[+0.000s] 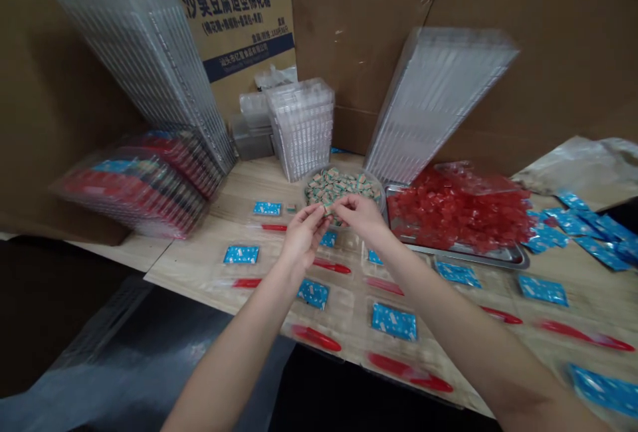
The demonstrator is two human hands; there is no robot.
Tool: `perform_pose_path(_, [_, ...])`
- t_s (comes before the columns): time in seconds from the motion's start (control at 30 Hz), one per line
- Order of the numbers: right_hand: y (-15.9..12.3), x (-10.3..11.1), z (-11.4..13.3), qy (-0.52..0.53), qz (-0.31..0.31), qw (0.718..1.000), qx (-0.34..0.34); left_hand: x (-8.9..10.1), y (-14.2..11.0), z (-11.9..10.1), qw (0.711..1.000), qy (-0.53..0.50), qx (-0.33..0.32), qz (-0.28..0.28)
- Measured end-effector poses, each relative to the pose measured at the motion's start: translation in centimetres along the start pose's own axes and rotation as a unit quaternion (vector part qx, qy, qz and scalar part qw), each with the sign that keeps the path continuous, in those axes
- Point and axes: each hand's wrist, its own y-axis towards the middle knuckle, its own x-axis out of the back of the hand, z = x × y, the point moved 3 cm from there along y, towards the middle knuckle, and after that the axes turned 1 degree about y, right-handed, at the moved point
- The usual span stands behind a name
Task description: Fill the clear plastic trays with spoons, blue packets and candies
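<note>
My left hand (304, 236) and my right hand (361, 216) meet fingertip to fingertip just in front of a clear bowl (377, 187) filled with small wrapped candies (339, 186). Both hands pinch small candy pieces (329, 209) between thumb and fingers. Beneath my arms lie clear trays (343, 299), each holding a blue packet (393, 321) and a red spoon-like piece (316, 337).
A metal tray (503, 258) heaped with red wrapped pieces (458, 209) stands right of the bowl. Loose blue packets (583, 226) lie at far right. Stacks of clear plastic trays (149, 66) lean on cardboard boxes behind. Filled packs (134, 186) are piled at left.
</note>
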Motion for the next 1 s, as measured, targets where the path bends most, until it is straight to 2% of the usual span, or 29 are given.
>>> perform_pose_path(0.07, [-0.1, -0.5, -0.1, -0.053, -0.016, 0.998, 0.036, 0.4, -0.6, -0.4, 1.0, 0.007, -0.003, 0.008])
perform_pose_path(0.13, [-0.4, -1.4, -0.1, -0.052, -0.005, 0.997, 0.051, 1.4, -1.2, -1.0, 1.0, 0.023, -0.01, 0.011])
perform_pose_path(0.2, [-0.8, -2.6, 0.1, 0.013, 0.051, 0.999, 0.011, 2.9, -1.8, -1.9, 0.999, 0.049, -0.016, 0.01])
perform_pose_path(0.3, [-1.4, -5.3, 0.9, 0.099, 0.171, 0.977, -0.082, 5.6, -2.6, -3.5, 0.995, 0.097, -0.026, -0.001])
perform_pose_path(0.37, [-1.6, -7.2, 1.7, 0.099, 0.213, 0.968, -0.085, 7.4, -3.1, -4.6, 0.99, 0.132, -0.037, -0.012])
perform_pose_path(0.53, [-1.3, -10.9, 2.6, 0.052, 0.254, 0.964, -0.055, 11.1, -3.8, -6.7, 0.965, 0.252, -0.068, -0.02])
perform_pose_path(0.63, [-0.7, -12.0, 2.5, -0.063, 0.293, 0.953, -0.048, 13.7, -3.9, -7.6, 0.928, 0.351, -0.117, -0.046])
perform_pose_path(0.7, [-0.1, -12.4, 2.6, -0.214, 0.333, 0.918, 0.002, 15.5, -4.1, -8.0, 0.892, 0.416, -0.158, -0.074])
perform_pose_path(0.8, [0.5, -13.2, 3.0, -0.409, 0.375, 0.826, 0.099, 17.2, -4.4, -7.9, 0.842, 0.496, -0.195, -0.085])
perform_pose_path(0.87, [0.8, -14.0, 3.2, -0.457, 0.399, 0.785, 0.123, 17.6, -4.5, -7.5, 0.815, 0.537, -0.206, -0.077])
perform_pose_path(1.0, [0.9, -15.6, 3.3, -0.509, 0.426, 0.732, 0.149, 17.5, -4.4, -7.0, 0.775, 0.589, -0.219, -0.062])
